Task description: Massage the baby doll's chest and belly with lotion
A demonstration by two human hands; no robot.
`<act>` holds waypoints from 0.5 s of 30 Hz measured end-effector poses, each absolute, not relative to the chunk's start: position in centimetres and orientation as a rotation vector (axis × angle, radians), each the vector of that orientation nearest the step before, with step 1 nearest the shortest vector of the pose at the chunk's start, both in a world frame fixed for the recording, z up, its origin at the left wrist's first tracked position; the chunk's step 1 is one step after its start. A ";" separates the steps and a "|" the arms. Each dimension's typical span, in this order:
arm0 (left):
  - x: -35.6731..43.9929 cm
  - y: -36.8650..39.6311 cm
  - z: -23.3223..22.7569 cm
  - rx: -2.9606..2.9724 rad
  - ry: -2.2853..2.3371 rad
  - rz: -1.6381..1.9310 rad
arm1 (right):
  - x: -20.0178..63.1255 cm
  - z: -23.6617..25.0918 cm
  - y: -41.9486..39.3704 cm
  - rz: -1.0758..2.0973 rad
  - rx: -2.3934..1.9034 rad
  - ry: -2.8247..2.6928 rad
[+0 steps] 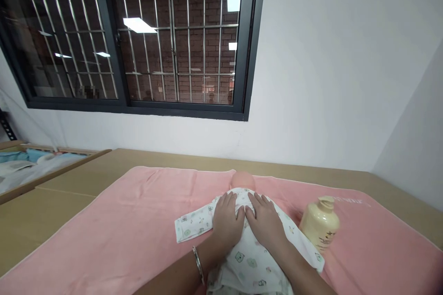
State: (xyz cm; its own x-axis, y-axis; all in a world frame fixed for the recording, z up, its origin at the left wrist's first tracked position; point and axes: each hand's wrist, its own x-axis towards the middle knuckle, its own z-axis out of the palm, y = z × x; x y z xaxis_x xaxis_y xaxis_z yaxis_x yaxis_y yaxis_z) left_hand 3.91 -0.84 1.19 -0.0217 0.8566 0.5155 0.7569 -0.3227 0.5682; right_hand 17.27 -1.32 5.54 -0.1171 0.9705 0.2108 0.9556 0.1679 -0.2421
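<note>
A baby doll lies on a pink towel [121, 235], its smooth bald head [242, 179] pointing away from me. It wears a white long-sleeved baby top [251, 260] with small green and brown prints, the sleeves spread out to both sides. My left hand [227, 221] rests flat on the upper left of the doll's torso, fingers extended. Beside it, my right hand [266, 223] lies flat on the upper right, the thumbs almost touching. Neither hand grasps anything. The doll's lower body runs out of view. To the right stands a pale yellow pump bottle [320, 225], close to the right sleeve.
The towel covers much of a tan tabletop [74, 184] against a white wall [328, 69]. At the far left is a wooden-edged bin [86, 159] with blue and white cloths [38, 161]. A dark-framed window [183, 108] with metal bars is above.
</note>
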 end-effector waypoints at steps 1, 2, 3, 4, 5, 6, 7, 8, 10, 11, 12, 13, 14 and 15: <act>3.9 -0.9 1.2 2.109 1.749 1.267 | 17.3 5.5 -1.4 0.071 -1.842 -2.133; 3.8 -0.9 1.3 2.105 1.745 1.260 | 17.3 5.5 -1.4 0.076 -1.843 -2.133; 3.8 -0.9 1.4 2.098 1.745 1.250 | 17.3 5.6 -1.4 0.080 -1.843 -2.135; 3.8 -1.0 1.4 2.089 1.745 1.238 | 17.3 5.6 -1.4 0.082 -1.843 -2.136; 3.8 -1.0 1.5 2.082 1.745 1.224 | 17.3 5.6 -1.4 0.081 -1.843 -2.136; 3.8 -1.0 1.5 2.076 1.745 1.212 | 17.3 5.6 -1.4 0.079 -1.844 -2.137; 3.8 -1.0 1.6 2.072 1.744 1.204 | 17.3 5.6 -1.4 0.075 -1.844 -2.137; 3.7 -1.0 1.6 2.070 1.742 1.202 | 17.3 5.5 -1.4 0.070 -1.844 -2.137; 3.7 -1.0 1.5 2.066 1.735 1.206 | 17.2 5.5 -1.4 0.067 -1.844 -2.135; 3.7 -0.9 1.5 2.063 1.732 1.212 | 17.2 5.6 -1.4 0.067 -1.843 -2.134; 3.7 -0.9 1.5 2.061 1.729 1.219 | 17.2 5.6 -1.4 0.067 -1.842 -2.130; 3.7 -0.8 1.4 2.063 1.723 1.225 | 17.2 5.6 -1.4 0.068 -1.840 -2.127; 3.6 -0.7 1.4 2.069 1.714 1.227 | 17.2 5.7 -1.5 0.069 -1.840 -2.124; 3.6 -0.6 1.4 2.078 1.703 1.227 | 17.2 5.7 -1.5 0.068 -1.840 -2.122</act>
State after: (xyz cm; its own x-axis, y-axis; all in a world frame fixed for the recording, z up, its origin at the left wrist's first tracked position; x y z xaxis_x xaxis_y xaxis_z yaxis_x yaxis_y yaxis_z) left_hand 3.59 -0.63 1.41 -0.0012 0.8816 0.4721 0.7268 -0.3234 0.6059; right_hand 17.17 -1.49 5.68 -0.1112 0.9702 0.2154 0.9543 0.1647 -0.2494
